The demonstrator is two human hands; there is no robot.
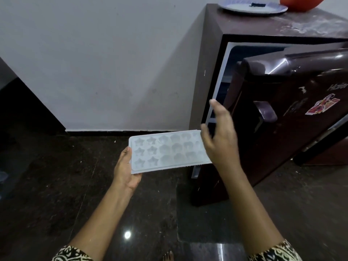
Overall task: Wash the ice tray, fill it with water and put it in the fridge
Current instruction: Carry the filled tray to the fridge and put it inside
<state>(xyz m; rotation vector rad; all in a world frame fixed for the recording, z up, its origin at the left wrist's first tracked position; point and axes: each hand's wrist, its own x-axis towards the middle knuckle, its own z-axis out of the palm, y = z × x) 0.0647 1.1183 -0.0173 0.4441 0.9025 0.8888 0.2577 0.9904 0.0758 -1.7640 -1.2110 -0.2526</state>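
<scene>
Gripping 1 ice tray [165, 152] w/ left hand [124, 167], 1 fridge [208, 72] ajar.

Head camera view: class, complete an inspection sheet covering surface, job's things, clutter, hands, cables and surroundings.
Surface: dark polished stone floor, one light reflection.
Job's things: white plastic ice tray with star-shaped and rounded moulds; dark brown fridge, its door ajar.
Clutter: pale round plate and orange round object on the fridge top.
Hands: left hand grips the tray's left end; right hand open at its right end.
Cables: nothing seen.
Surroundings: plain white wall.
</scene>
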